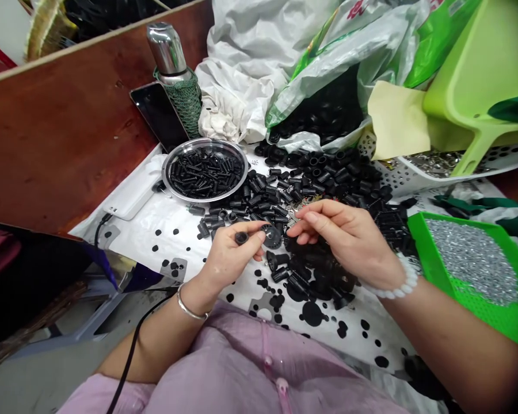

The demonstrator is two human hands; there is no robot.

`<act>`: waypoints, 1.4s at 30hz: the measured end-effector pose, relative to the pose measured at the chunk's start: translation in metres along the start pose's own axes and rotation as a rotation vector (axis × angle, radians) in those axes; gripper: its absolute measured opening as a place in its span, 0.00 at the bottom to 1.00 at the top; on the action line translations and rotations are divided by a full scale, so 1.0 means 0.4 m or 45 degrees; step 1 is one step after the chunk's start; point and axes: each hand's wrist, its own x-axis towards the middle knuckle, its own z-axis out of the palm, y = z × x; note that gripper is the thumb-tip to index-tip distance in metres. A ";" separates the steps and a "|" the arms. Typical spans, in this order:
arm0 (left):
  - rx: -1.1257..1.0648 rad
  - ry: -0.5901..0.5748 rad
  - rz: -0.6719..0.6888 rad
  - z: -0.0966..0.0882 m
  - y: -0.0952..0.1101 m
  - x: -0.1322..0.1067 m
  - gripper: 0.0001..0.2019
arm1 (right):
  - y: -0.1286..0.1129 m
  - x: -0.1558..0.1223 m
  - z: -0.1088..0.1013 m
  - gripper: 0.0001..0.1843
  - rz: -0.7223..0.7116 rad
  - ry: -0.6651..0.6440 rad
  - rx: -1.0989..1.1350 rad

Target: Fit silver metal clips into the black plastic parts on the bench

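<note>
My left hand (231,256) pinches a small black rubber sleeve (242,237) between thumb and fingers. A ribbed black round disc (271,236) sits just beyond those fingertips, and I cannot tell whether it is held. My right hand (336,236) hangs over the loose pile with its fingers curled and its thumb and forefinger close together. Its fingertips are nearest a few small silver metal pieces (292,215). Black rubber cylinders (259,198) and discs (312,313) lie scattered on a white sheet (224,293) beneath both hands.
A steel bowl (205,171) holds black ribbed parts. A green tray (475,261) of silver pieces stands at the right. A steel flask (168,54) and phone (155,115) stand beyond, beside a wooden board (56,144). Plastic bags (323,69) are heaped at the back.
</note>
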 end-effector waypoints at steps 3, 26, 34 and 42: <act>-0.010 0.013 -0.014 -0.004 0.000 0.001 0.12 | 0.005 0.002 -0.001 0.10 -0.078 0.139 -0.098; -0.225 -0.109 -0.168 0.028 0.007 0.035 0.17 | -0.004 -0.012 -0.041 0.07 -0.207 0.014 -0.004; -0.249 -0.163 -0.114 -0.001 -0.006 0.031 0.13 | 0.004 -0.039 -0.036 0.06 -0.138 0.008 -0.116; -0.198 -0.205 -0.090 -0.015 0.005 0.018 0.12 | -0.019 -0.041 -0.022 0.06 -0.422 -0.194 -0.400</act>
